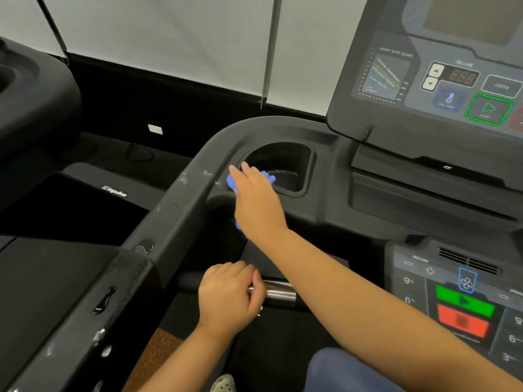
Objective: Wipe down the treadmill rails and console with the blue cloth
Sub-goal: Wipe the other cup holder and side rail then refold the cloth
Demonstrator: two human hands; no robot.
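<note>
The right hand (254, 193) lies on the blue cloth (232, 182), fingers stretched fairly flat and pressing it against the near-left rim of the cup holder (309, 165), just beside the scuffed left rail (169, 222). The left hand (229, 298) is curled around the silver sensor grip (280, 294) on the lower handlebar. The console panel (396, 80) stands up to the right.

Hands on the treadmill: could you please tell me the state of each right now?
Left hand: closed around the metal handlebar grip.
Right hand: open, pressing the blue cloth.
</note>
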